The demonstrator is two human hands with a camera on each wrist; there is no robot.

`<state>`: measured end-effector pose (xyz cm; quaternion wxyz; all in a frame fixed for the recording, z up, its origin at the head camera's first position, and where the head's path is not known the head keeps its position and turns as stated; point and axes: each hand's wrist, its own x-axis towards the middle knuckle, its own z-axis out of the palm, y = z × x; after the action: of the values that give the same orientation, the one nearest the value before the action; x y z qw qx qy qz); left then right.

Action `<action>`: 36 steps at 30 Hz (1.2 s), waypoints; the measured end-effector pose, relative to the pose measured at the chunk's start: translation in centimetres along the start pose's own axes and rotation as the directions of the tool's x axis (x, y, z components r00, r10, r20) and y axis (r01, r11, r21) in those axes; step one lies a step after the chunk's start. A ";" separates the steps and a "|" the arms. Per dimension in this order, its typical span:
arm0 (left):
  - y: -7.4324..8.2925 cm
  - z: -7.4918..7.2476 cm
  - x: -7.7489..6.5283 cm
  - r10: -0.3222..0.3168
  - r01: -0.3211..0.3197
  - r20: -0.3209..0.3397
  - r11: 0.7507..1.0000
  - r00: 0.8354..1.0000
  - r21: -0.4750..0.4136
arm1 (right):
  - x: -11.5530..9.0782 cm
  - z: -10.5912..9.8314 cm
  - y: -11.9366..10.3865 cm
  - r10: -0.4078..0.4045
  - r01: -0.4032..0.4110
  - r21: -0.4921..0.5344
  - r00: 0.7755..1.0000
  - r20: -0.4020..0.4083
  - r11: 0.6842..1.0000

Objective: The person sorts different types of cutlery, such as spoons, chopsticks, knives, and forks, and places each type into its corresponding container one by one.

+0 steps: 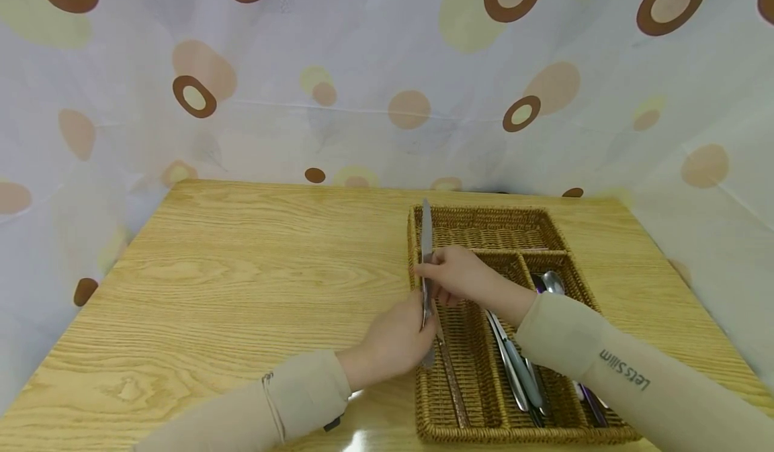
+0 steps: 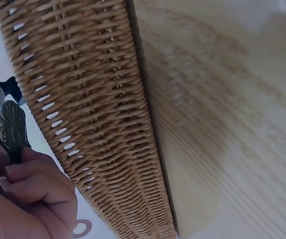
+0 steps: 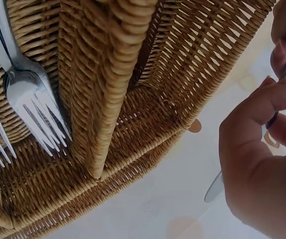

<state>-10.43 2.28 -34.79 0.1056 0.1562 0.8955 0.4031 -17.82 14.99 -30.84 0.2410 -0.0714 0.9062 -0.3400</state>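
A silver table knife stands with its blade pointing away, over the left side of a wicker cutlery basket. My left hand grips its handle, whose ornate end sticks out of the fist in the left wrist view. Higher up, around the middle of the knife, my right hand pinches it between thumb and fingers. The blade tip shows past the right hand in the right wrist view. Below the hands, a knife with a brownish patterned handle lies in the left compartment.
Forks and a grey-handled piece lie in the middle compartment. The right compartment holds a spoon and purple-handled cutlery. A wooden table extends left of the basket, with a dotted cloth behind.
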 end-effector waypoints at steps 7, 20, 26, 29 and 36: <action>-0.5 -0.2 -0.1 0.046 -0.046 0.028 0.999 0.999 -0.001 | -0.7 -0.3 0.3 -0.011 0.010 0.057 1.000 0.025 0.998; -3.5 -2.7 0.1 0.020 0.011 -0.160 0.981 0.987 0.193 | -2.7 0.8 2.9 0.087 -0.079 -0.102 0.993 0.078 0.992; -4.5 -3.2 0.0 0.131 -0.016 -0.221 0.890 0.966 0.455 | -2.1 2.1 3.0 0.109 -0.082 -0.201 0.986 0.125 0.976; -4.9 -3.5 -0.2 0.181 -0.011 -0.253 0.833 0.950 0.553 | -1.7 2.6 2.9 0.113 -0.073 -0.257 0.983 0.144 0.964; -5.8 -4.0 -0.6 0.323 -0.008 -0.289 0.680 0.901 0.733 | -0.9 3.8 2.6 0.080 0.026 -0.463 0.975 0.209 0.886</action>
<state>-12.21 -4.32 -36.49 -0.1844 0.1822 0.9643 0.0530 -15.11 15.05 -34.64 0.3213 -0.1517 0.9293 -0.1005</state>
